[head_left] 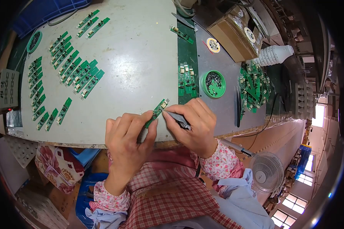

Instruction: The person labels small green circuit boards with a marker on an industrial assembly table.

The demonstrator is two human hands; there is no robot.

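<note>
My left hand [130,131] pinches a small green circuit board [156,112] between thumb and fingers, close over the near edge of the table. The board is tilted, with a white connector and metal pins at its upper end. In my right hand [195,123] is a pair of grey tweezers [177,117], gripped between thumb and forefinger. Their tip reaches the side of the board, just below the connector. Ahead of my right hand, several similar boards [187,81] lie side by side on a green strip. A green round dish [214,84] of small black parts stands to their right.
Rows of circuit boards [70,68] cover the table's left side. A second dish [34,42] sits at the far left. To the right are a board pile [255,87], black tweezers [238,107], a cardboard box [233,36] and stacked white cups [273,55]. A fan [265,171] stands beyond the edge.
</note>
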